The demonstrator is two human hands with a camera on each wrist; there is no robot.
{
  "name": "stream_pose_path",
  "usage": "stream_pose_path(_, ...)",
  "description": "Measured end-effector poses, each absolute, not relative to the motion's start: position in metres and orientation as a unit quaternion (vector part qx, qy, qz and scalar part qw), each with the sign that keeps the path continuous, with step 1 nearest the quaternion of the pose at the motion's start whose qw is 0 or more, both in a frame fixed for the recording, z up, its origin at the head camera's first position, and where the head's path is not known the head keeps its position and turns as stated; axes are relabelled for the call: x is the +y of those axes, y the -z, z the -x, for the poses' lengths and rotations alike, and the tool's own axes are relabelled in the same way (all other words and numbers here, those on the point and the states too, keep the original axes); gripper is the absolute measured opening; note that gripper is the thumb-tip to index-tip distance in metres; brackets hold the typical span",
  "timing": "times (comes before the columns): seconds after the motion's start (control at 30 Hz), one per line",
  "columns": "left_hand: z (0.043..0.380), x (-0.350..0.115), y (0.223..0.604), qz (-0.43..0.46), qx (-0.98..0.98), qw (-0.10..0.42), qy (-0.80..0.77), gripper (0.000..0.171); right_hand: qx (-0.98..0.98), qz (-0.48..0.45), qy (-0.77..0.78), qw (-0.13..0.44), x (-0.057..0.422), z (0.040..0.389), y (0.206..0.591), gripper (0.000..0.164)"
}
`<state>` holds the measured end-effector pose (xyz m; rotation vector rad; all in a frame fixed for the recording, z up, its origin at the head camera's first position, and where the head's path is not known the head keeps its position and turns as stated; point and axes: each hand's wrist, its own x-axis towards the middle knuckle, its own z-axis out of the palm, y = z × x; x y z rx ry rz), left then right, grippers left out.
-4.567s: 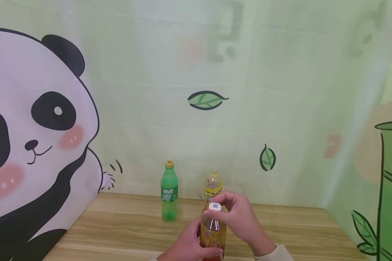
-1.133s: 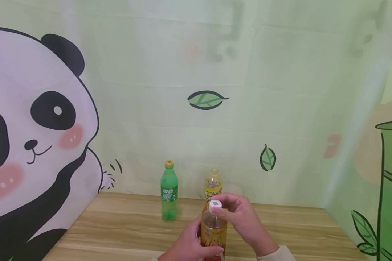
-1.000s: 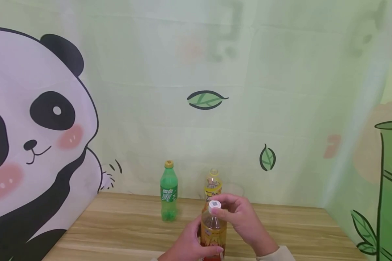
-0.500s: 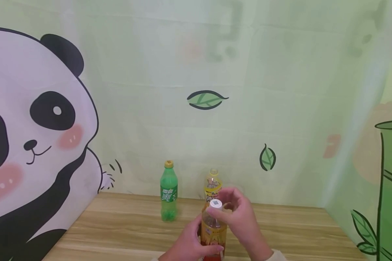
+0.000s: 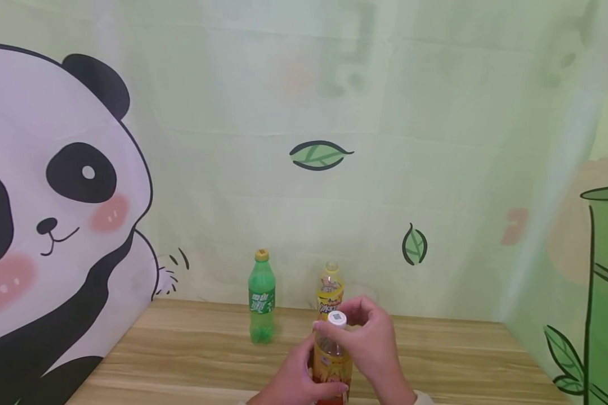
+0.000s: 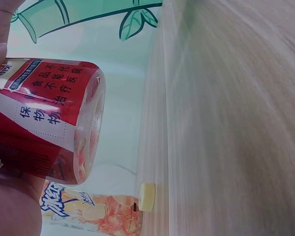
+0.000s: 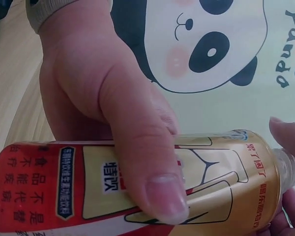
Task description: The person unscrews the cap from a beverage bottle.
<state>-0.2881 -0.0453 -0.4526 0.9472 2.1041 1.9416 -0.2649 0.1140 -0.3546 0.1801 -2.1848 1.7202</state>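
My left hand (image 5: 301,377) grips a drink bottle (image 5: 332,365) with a gold and red label round its body, upright in the head view. The left wrist view shows the bottle's base (image 6: 91,128) raised off the table. My right hand (image 5: 375,343) is at the bottle's white cap (image 5: 337,319), thumb across the near side and curled index finger behind. From the right wrist, the left thumb (image 7: 167,196) lies along the label, and the right fingers sit at the bottle's clear neck (image 7: 287,169), partly out of frame.
A green soda bottle (image 5: 262,298) with a yellow cap stands at the back left. Behind the held bottle is an uncapped yellow-labelled iced tea bottle (image 5: 330,289). Beside its base, a loose yellow cap (image 6: 147,197) lies on the wooden table (image 5: 192,349). A panda-printed curtain (image 5: 233,197) closes the back.
My right hand has turned at the cap, wrist shifting left and thumb sliding leftward over its near side; the printed square on the cap has rotated. My left hand keeps its grip on the bottle.
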Motion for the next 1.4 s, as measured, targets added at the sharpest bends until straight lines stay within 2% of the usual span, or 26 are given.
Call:
stream_pose_path(0.57, 0.2882, -0.0473, 0.452, -0.292, 0.7, 0.084, -0.647, 0.067, -0.784, -0.06, -0.595, 0.168, 0.1149, 0.2615, 0.3532, 0.038)
stream_pose_path(0.97, 0.2899, -0.048, 0.451, -0.264, 0.706, 0.1, -0.649, 0.068, -0.78, -0.11, -0.596, 0.157, 0.1184, 0.268, 0.3573, 0.027)
stream_pose_path(1.4, 0.2926, -0.0487, 0.4519, -0.271, 0.703, 0.101, -0.65, 0.068, -0.747, -0.16, -0.639, 0.088, 0.1183, 0.2689, 0.3575, 0.021)
